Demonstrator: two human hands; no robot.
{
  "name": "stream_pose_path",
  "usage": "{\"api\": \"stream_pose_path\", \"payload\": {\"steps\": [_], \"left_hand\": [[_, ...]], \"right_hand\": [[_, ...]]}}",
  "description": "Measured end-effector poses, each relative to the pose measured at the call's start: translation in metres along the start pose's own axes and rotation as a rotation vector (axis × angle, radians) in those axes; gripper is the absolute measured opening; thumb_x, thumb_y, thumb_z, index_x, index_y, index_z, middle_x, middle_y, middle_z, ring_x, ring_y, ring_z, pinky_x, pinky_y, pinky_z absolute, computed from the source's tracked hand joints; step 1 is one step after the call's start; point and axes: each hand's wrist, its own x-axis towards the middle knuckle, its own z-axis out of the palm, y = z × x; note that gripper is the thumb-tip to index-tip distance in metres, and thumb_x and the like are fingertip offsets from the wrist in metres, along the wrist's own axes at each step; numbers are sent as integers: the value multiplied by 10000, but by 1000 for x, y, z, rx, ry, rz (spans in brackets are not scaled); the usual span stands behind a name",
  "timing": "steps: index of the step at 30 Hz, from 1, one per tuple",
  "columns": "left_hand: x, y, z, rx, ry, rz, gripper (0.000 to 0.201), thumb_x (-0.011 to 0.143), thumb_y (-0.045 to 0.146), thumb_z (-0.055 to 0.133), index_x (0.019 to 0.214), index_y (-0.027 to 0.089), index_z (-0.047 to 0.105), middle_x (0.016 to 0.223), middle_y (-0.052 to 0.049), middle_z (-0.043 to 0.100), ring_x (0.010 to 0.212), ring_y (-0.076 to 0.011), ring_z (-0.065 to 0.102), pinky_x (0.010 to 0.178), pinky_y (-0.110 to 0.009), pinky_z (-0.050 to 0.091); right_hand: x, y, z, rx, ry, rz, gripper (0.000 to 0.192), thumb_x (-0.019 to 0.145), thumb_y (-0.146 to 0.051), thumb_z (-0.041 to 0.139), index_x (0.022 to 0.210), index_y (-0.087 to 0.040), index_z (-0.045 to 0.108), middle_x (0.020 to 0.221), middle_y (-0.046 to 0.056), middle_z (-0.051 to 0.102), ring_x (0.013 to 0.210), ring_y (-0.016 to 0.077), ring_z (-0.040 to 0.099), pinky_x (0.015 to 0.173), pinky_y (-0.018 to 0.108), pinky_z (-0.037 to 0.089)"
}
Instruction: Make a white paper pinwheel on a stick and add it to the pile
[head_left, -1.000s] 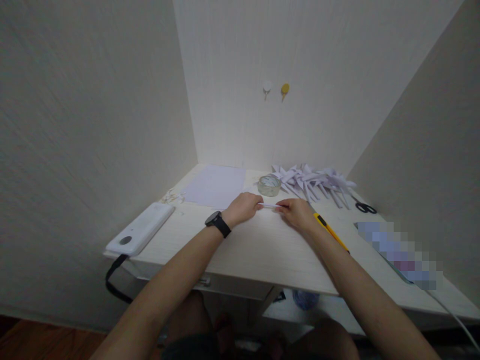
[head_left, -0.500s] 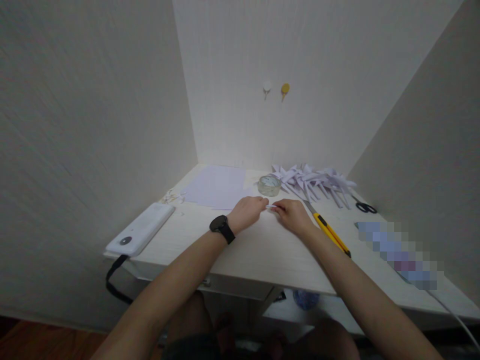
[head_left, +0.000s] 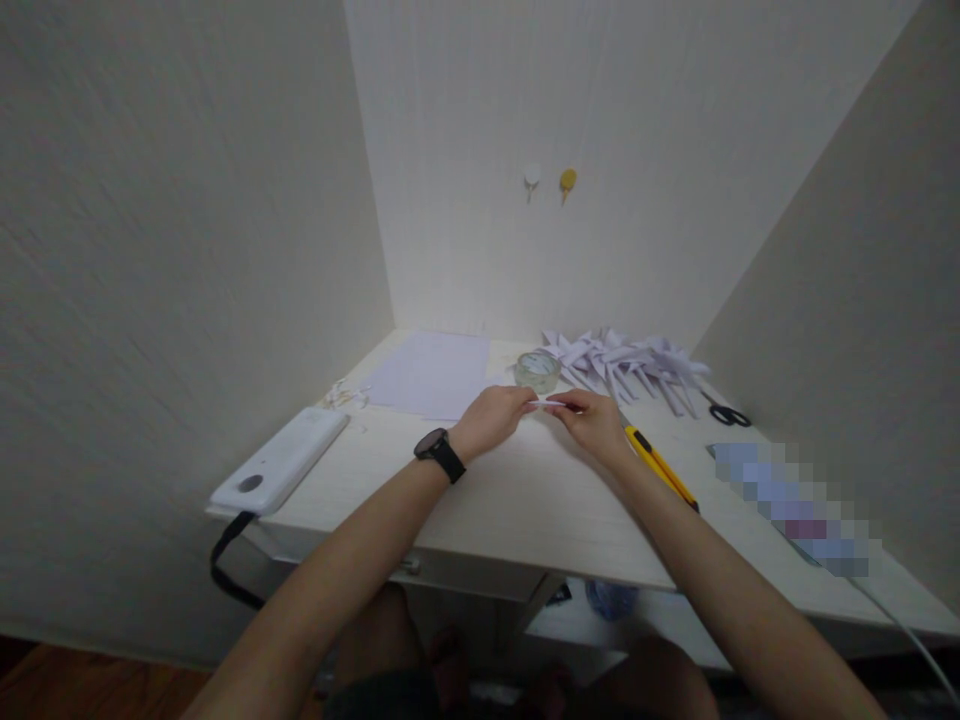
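Between my two hands a small, thin white piece of paper point(head_left: 542, 403) is stretched level, just above the desk. My left hand point(head_left: 493, 415), with a black watch point(head_left: 439, 450) on its wrist, is closed on one end in a pinch. Fingers and thumb of my right hand point(head_left: 592, 422) are pressed together on the other end. Whether the paper is folded or rolled is too small to tell. Right behind the hands stands a roll of clear tape point(head_left: 537, 370). A yellow utility knife point(head_left: 661, 470) lies beside my right forearm, partly covered by it.
White paper sheets point(head_left: 431, 370) lie at the back left. Several folded paper shapes point(head_left: 622, 360) are heaped at the back right, near black-handled scissors point(head_left: 729, 415). A white device point(head_left: 281, 465) with a black strap sits at the left edge. A blurred-out item point(head_left: 787, 510) lies on the right.
Both hands have risen slightly with the paper, and more of it shows between the fingertips. The camera view has shifted a little; the other things lie as before.
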Motion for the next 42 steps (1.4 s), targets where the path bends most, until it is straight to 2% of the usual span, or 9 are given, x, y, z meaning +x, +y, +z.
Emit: {"api": "stream_pose_path", "payload": {"steps": [4,8,14,18,24,31,37,42], "left_hand": [[1,-2,-1,21,40,23,282,1016,311,407,1048,155,640,969,-83,713,921,-215,656,814,-296,448],[1,1,-3,84,55,64,278,1015,296,406,1010,133,632,967,-103,697,951,-233,634,876,-332,433],[0,4,-1,7,-25,44,257,1017,242,368,1041,129,597,965,-103,691,911,-218,638,805,-299,452],[0,4,1,3,-30,46,232,1013,236,374,1040,139,583,976,-99,689,920,-222,644,809,-304,461],[0,3,3,12,-17,69,223,1014,229,377,1041,148,583,982,-90,688,950,-214,642,868,-322,472],[-1,13,-1,-79,38,106,254,1026,260,366,1132,148,568,1099,-114,682,1035,-209,632,910,-337,489],[-1,8,0,-11,20,75,237,1006,217,387,1061,153,608,1030,-92,686,977,-198,647,871,-317,500],[-2,2,1,136,-16,73,240,978,169,417,1093,168,627,1044,-84,699,993,-208,649,898,-334,488]], "right_hand": [[0,-8,0,107,74,55,151,776,-341,697,820,-231,790,825,65,778,716,216,679,667,312,505],[-2,-15,-1,143,102,51,137,750,-344,717,780,-234,793,807,67,776,712,216,675,665,316,512],[-1,-24,-2,278,127,132,165,689,-363,769,752,-212,791,731,58,765,633,197,661,621,303,512],[-1,-31,-1,384,158,162,213,626,-400,805,711,-207,784,676,40,755,610,198,664,592,296,515],[-2,-33,1,390,227,150,179,608,-392,805,664,-225,778,663,30,756,585,191,669,590,294,530],[-2,-29,0,425,197,152,169,648,-377,785,696,-216,783,686,32,763,627,199,696,648,305,552],[-1,-20,-1,314,145,111,203,677,-393,782,736,-199,789,682,46,761,590,190,673,575,280,511],[-1,-9,0,67,75,-29,183,769,-377,720,787,-209,792,738,61,772,618,191,674,589,278,492]]}}
